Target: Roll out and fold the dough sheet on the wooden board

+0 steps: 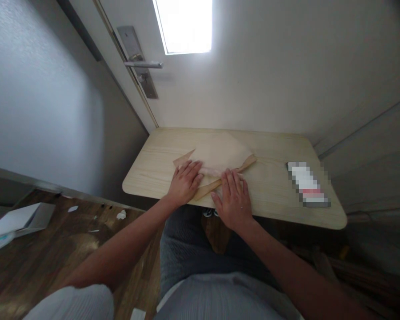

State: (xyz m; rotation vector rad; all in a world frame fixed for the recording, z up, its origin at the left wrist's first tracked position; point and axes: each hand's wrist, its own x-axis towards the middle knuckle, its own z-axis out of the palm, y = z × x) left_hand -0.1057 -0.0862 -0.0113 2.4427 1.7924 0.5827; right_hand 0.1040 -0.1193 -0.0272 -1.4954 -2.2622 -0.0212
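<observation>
A thin beige sheet (222, 151), perhaps paper, lies on the light wood-grain tabletop (273, 178). Across its near side runs a tan folded strip (206, 189), whose other end sticks out past the sheet at the right. I cannot tell whether strip and sheet are one piece. My left hand (186, 180) rests flat on the sheet's near left edge, fingers stretched out. On the strip and the sheet's near edge lies my right hand (235, 200), palm down with fingers extended. What is under both palms is hidden.
A phone-like item (308, 184), blurred out, lies on the table's right side. Behind the table stands a pale door with a metal handle (143, 65) and a bright window (186, 24). An opened white box (20, 222) and paper scraps (121, 214) are on the wooden floor (86, 249).
</observation>
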